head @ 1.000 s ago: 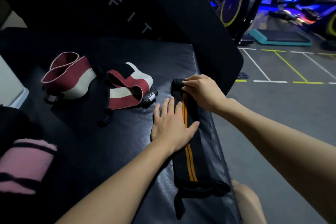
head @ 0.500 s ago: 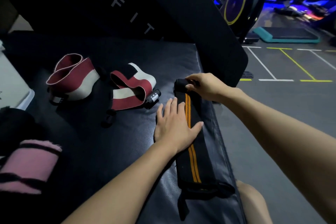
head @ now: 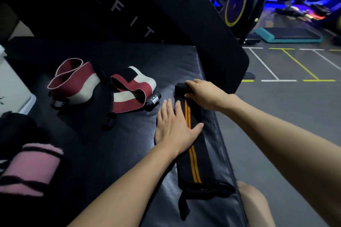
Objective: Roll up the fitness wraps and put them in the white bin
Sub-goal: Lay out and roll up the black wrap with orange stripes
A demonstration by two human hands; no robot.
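A black wrap with two orange stripes point(head: 193, 164) lies lengthwise near the right edge of the black padded bench point(head: 120, 153). My left hand point(head: 175, 123) presses flat on its middle, fingers spread. My right hand point(head: 204, 92) grips the small rolled far end of this wrap. Two maroon-and-white wraps lie loose on the bench, one point(head: 73, 83) at the left and another point(head: 132, 92) beside it. A pink-and-black wrap point(head: 31, 169) sits at the lower left. A corner of the white bin point(head: 14, 88) shows at the left edge.
A tilted black pad with white letters point(head: 140, 14) rises behind the bench. Right of the bench is grey gym floor with white and yellow lines point(head: 287, 79). An exercise bike point(head: 238, 3) and a teal step platform point(head: 287, 37) stand further back. My knee point(head: 252, 202) shows below the bench edge.
My right hand has shifted slightly on the wrap's far end, where the small roll sits. My left hand stays pressed on the wrap. The camera view has drifted a little.
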